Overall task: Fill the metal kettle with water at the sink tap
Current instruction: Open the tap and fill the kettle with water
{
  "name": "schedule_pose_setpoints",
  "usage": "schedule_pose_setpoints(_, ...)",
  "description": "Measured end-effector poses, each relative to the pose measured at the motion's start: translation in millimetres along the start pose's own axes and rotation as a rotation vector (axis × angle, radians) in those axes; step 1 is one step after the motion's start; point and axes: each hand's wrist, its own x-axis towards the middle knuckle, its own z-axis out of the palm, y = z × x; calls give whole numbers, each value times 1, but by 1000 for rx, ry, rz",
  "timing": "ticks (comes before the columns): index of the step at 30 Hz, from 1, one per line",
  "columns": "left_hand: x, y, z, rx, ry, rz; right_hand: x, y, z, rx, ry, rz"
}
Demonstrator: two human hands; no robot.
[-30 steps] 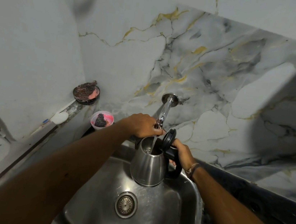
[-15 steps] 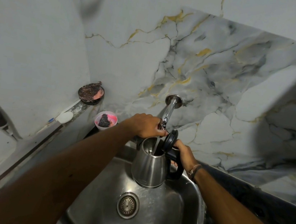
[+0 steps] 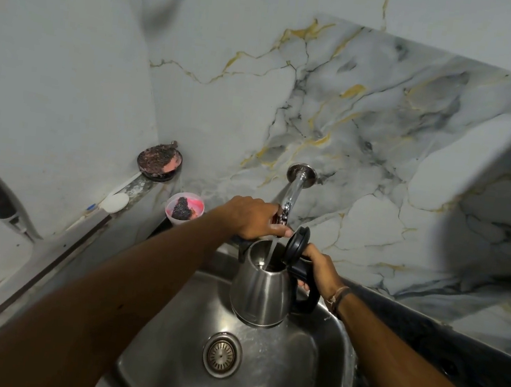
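The metal kettle (image 3: 262,295) hangs upright over the steel sink (image 3: 319,364), its black lid (image 3: 296,241) flipped open. My right hand (image 3: 319,268) grips its black handle. Directly above the kettle's mouth, a chrome tap (image 3: 295,189) sticks out of the marble wall. My left hand (image 3: 252,217) is closed around the tap's valve at the spout end. A thin stream of water (image 3: 270,253) runs from the tap into the open kettle.
The sink drain (image 3: 222,354) lies below the kettle. A pink cup with a dark scrubber (image 3: 184,209) and a round dish with a scourer (image 3: 160,159) stand on the ledge at the left. A white soap piece (image 3: 115,202) lies on that ledge. Dark countertop (image 3: 453,356) runs right of the sink.
The stream of water into the kettle is now plainly visible. Both hands and the kettle keep the same positions; only the camera has shifted slightly.
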Motion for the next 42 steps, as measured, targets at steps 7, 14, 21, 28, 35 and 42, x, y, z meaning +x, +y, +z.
schedule_pose_setpoints(7,1,-4,-2,-178,100,-5,4,4,-1,19,7,6)
schedule_pose_setpoints(14,4,-6,-4,-249,117,-66,5,7,-5,26,18,2)
schedule_pose_setpoints(21,6,-8,-5,-305,100,-106,4,5,-4,16,33,11)
schedule_pose_setpoints(28,6,-6,-5,-330,75,-126,9,9,-3,46,41,0)
schedule_pose_setpoints(35,8,-6,-4,-314,78,-153,8,4,-2,48,40,20)
schedule_pose_setpoints(42,8,-7,-3,-318,85,-154,3,-2,-2,21,30,21)
